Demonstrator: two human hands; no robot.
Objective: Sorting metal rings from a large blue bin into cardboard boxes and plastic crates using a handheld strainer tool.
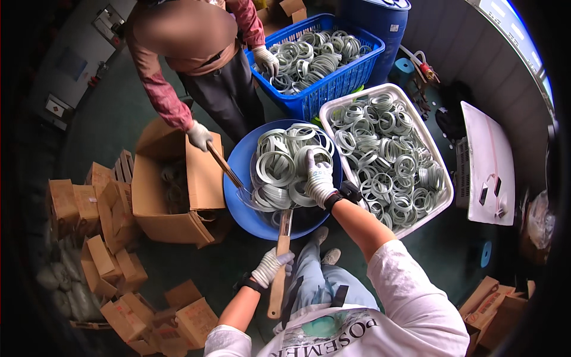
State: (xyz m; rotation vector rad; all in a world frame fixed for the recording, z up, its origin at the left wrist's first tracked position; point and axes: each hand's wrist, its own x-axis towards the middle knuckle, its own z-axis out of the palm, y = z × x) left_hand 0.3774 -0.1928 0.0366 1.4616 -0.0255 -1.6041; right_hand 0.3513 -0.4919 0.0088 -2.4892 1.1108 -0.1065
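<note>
My gloved left hand is closed round the wooden handle of a skimmer, whose head lies under a heap of pale grey-green rings over a round blue tub. On the right side of that heap, my gloved right hand has its thumb over some rings; its other fingers are partly hidden and seem closed on them. Opposite me stands a person, whose gloved hand grips a second wooden-handled skimmer reaching into the heap from the left. The person's other gloved hand rests at a blue basket's edge.
Similar rings fill the blue basket at the back and a white tray on the right. A large open carton stands left of the tub. Smaller cartons crowd the left floor. Behind the basket is a blue drum.
</note>
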